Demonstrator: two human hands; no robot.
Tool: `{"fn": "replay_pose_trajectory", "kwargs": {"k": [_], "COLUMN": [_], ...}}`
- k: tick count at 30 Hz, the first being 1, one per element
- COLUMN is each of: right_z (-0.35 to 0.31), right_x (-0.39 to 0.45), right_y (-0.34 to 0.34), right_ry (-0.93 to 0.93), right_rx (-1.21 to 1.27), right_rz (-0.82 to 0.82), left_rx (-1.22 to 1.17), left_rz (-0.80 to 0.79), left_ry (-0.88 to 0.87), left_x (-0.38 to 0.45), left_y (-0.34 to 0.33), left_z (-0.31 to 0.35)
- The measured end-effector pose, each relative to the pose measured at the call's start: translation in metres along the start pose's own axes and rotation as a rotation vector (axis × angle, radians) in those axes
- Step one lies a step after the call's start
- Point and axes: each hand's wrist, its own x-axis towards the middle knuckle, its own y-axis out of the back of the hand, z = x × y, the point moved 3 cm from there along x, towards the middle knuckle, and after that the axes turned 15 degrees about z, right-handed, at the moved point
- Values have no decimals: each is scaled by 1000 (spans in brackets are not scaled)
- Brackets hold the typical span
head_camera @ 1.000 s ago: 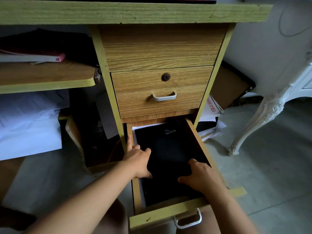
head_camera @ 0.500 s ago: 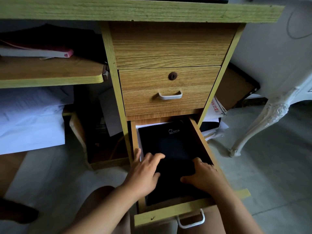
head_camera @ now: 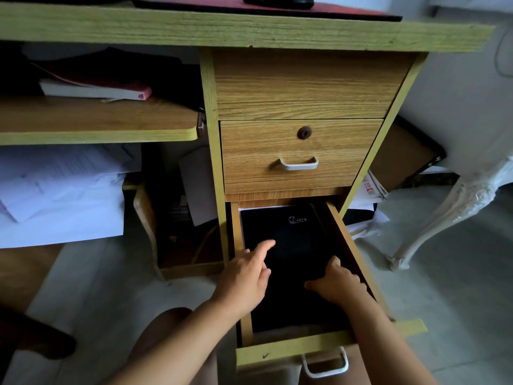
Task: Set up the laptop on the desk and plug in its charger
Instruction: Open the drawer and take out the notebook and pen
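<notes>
Left hand [head_camera: 244, 276] fingers loosely spread, index extended onto black laptop [head_camera: 291, 259]. Right hand [head_camera: 337, 284] fingers curled, gripping laptop's 3 o'clock edge. Laptop flat in open bottom drawer [head_camera: 294, 348], extending toward 12 o'clock beyond both hands.

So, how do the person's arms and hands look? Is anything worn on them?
Both forearms are bare: no sleeves reach into view. The left hand and the right hand carry no gloves, and no watch, bracelet or ring is visible on the wrists or fingers. The dim light could hide small details.
</notes>
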Motion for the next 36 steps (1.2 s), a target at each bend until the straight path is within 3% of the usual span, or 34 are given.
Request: {"fn": "replay_pose_trajectory", "kwargs": {"k": [4, 10, 15, 19, 22, 26, 32, 36], "right_z": [-1, -7, -11, -11, -6, 6, -2, -2], "right_x": [9, 14, 12, 14, 20, 24, 17, -5], "right_y": [1, 0, 7, 18, 27, 16, 27, 62], "right_ry": [-40, -113, -111, -32, -14, -50, 59, -96], "right_rx": [141, 97, 50, 175, 464, 810, 782, 1003], "right_rz": [-51, -26, 148, 330, 228, -144, 6, -117], "left_rx": [-44, -131, -31, 24, -109, -244, -245, -173], "left_rz": [31, 107, 46, 113, 145, 84, 22, -14], "left_ry": [35, 151, 79, -24, 57, 246, 328, 353], "left_x": [4, 6, 5, 6, 10, 21, 28, 35], "left_y": [-1, -4, -10, -9, -10, -16, 1, 32], "left_z": [-1, -3, -7, -5, -5, -6, 18, 39]}}
